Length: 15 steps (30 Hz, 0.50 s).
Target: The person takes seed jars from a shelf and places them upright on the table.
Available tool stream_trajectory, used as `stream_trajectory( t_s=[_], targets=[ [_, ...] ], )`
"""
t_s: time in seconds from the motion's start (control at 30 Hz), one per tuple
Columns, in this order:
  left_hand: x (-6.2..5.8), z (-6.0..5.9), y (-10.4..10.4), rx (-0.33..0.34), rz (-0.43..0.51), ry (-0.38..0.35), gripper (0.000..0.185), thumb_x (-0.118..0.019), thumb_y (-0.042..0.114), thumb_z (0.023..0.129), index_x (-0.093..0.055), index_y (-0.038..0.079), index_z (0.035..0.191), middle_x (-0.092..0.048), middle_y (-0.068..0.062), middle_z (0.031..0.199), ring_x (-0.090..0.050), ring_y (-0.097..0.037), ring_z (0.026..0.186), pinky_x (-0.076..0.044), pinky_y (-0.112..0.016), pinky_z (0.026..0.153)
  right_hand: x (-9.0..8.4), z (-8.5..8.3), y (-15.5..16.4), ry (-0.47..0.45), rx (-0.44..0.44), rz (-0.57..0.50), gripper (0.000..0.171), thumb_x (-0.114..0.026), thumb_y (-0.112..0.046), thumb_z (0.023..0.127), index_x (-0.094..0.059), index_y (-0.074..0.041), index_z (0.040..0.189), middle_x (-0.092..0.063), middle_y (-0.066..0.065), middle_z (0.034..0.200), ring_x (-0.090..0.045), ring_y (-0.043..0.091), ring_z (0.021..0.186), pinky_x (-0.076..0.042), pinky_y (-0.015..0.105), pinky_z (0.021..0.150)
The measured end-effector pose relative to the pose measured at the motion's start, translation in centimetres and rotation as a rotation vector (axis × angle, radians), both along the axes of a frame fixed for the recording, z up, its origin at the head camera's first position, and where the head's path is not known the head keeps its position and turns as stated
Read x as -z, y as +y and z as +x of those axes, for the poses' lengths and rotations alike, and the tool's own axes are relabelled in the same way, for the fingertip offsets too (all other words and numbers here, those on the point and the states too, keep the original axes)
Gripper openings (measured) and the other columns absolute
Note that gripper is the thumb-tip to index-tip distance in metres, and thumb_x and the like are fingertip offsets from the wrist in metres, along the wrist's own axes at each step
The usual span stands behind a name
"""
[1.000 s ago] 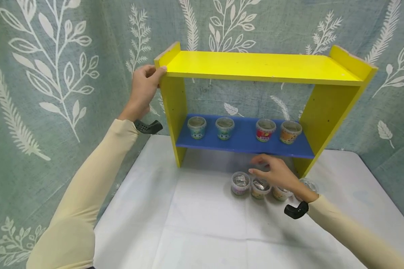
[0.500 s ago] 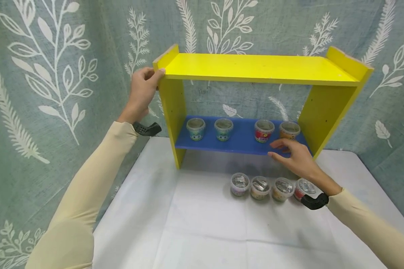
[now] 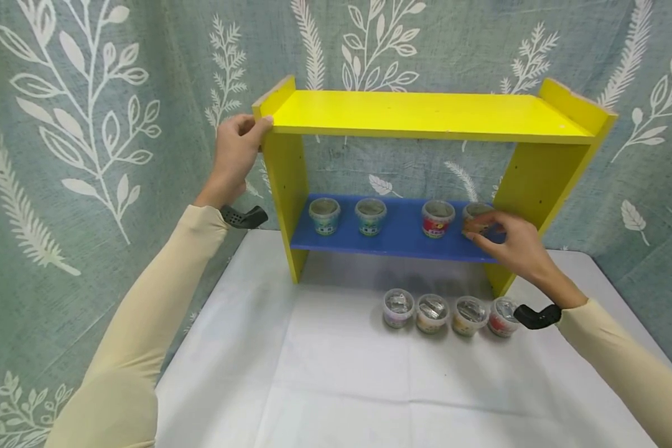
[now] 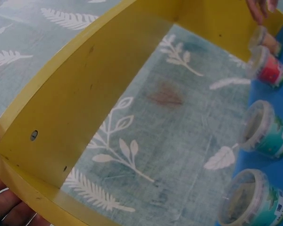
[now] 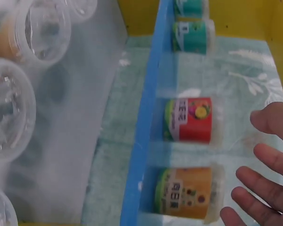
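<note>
My left hand (image 3: pixel 235 152) grips the upper left corner of a yellow shelf unit (image 3: pixel 414 113), thumb on the front edge, fingers on the outer side. On its blue board (image 3: pixel 400 236) stand two teal cups (image 3: pixel 325 223), a red cup (image 3: pixel 437 227) and, at the right end, an orange cup (image 5: pixel 186 192). My right hand (image 3: pixel 518 244) reaches over the orange cup and partly covers it in the head view. Seen from the right wrist, its fingers are spread and bent slightly, with the fingertips (image 5: pixel 230 217) just beyond the cup's rim.
In front of the shelf, a row of several clear-rimmed cups (image 3: pixel 432 318) with silvery contents sits on the white-covered table (image 3: pixel 347 373). A leaf-patterned curtain (image 3: pixel 162 93) hangs behind and at the left. The shelf's right side panel (image 3: pixel 549 180) rises close beside the right hand.
My right hand has moved up and to the right, from over the table cups to the orange cup on the blue board. The left hand keeps its grip on the shelf.
</note>
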State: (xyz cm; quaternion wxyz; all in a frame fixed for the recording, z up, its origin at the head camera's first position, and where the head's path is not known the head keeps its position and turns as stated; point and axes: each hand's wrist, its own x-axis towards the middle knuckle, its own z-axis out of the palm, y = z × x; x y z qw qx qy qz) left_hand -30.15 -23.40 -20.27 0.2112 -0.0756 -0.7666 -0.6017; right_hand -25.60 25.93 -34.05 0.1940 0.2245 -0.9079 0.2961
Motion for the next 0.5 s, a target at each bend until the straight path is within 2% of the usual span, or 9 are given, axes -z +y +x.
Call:
stream_trajectory(
  t_s=[0.23,0.37,0.5],
  targets=[
    [0.0,0.1,0.1,-0.008,-0.008,0.006,0.043,-0.066,0.041,0.100,-0.066,0.006,0.126,-0.062,-0.004,0.113,-0.058,-0.019,0.099,-0.047,-0.033,0.090,0.1,-1.0,0.9,-0.012,0.066,0.046,0.044,-0.078,-0.024,0.094,-0.065,0.002,0.127,-0.061,0.025,0.131,-0.052,0.046,0.124,-0.040,0.066,0.101],
    [0.0,0.1,0.1,-0.003,-0.008,0.015,0.042,-0.066,0.040,0.100,-0.067,0.006,0.125,-0.062,-0.004,0.112,-0.058,-0.019,0.098,-0.047,-0.033,0.090,0.2,-1.7,1.2,0.006,0.075,0.041,0.046,-0.077,-0.022,0.093,-0.064,0.005,0.127,-0.060,0.027,0.132,-0.051,0.048,0.125,-0.039,0.066,0.102],
    [0.0,0.2,0.1,-0.001,0.002,0.024,0.041,-0.067,0.039,0.100,-0.067,0.006,0.123,-0.062,-0.005,0.111,-0.058,-0.020,0.098,-0.047,-0.032,0.088,0.1,-2.2,1.3,-0.023,0.096,0.027,0.054,-0.077,-0.026,0.093,-0.059,0.006,0.133,-0.056,0.028,0.136,-0.049,0.048,0.127,-0.038,0.066,0.103]
  ],
)
